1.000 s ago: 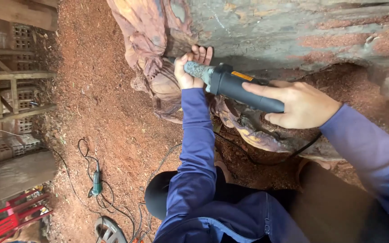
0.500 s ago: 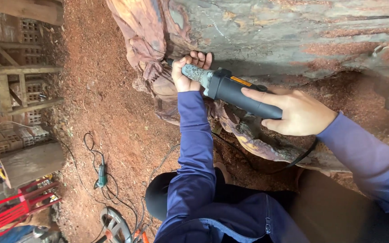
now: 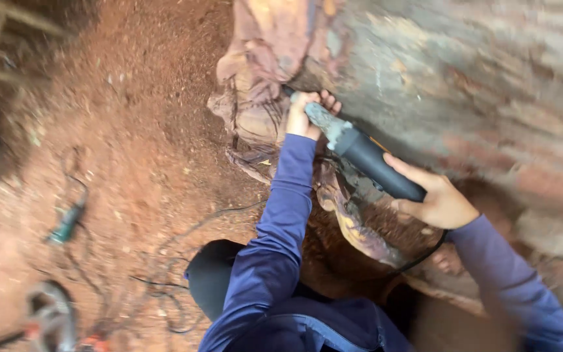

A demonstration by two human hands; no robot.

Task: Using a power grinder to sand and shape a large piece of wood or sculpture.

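Note:
My left hand [image 3: 304, 114] grips the front end of a dark handheld power tool [image 3: 369, 160], where its dusty grey head meets the wood. My right hand [image 3: 434, 199] is closed around the rear of the tool's black body; a black cord [image 3: 425, 257] runs off below it. The tool's head presses against a large weathered log [image 3: 464, 85], beside a carved, reddish, folded section of wood [image 3: 255, 91]. Both arms wear blue-purple sleeves. The working tip is hidden behind my left hand.
Red sawdust [image 3: 144, 150] covers the ground on the left. Thin cables [image 3: 164, 274] lie across it, with a small green tool [image 3: 66, 221] and a blurred grey and orange tool [image 3: 50, 319] at the lower left. A dark rounded shape [image 3: 213, 277] sits below my left arm.
The view has swung and blurred, and the wooden racks on the left have gone out of sight. Both hands keep their hold on the tool, which stays against the wood.

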